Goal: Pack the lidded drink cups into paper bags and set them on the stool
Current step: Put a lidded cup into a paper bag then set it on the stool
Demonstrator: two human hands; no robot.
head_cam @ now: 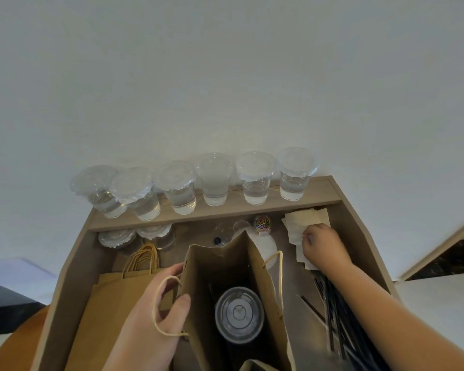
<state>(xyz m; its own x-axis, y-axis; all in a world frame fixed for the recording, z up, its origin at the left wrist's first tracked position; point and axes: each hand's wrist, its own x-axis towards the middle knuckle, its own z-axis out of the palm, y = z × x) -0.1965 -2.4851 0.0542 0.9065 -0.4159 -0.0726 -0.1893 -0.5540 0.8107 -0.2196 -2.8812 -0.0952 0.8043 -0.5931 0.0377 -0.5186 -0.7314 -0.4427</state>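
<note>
An open brown paper bag (220, 263) stands upright in the middle of the table, with one lidded drink cup (239, 314) at its bottom. My left hand (156, 303) grips the bag's left wall near its rope handle. My right hand (323, 243) rests on a stack of white napkins (298, 226) at the back right, fingers pinching at them. Several lidded clear cups (214, 180) holding water stand in a row on the raised back shelf. Two more lidded cups (156, 234) sit below the shelf at the left.
A pile of flat paper bags (118, 298) with rope handles lies left of the open bag. Black straws (338, 317) lie at the right. A small jar of coloured paper clips (263, 223) stands behind the bag. The white wall is just behind the shelf (225, 207).
</note>
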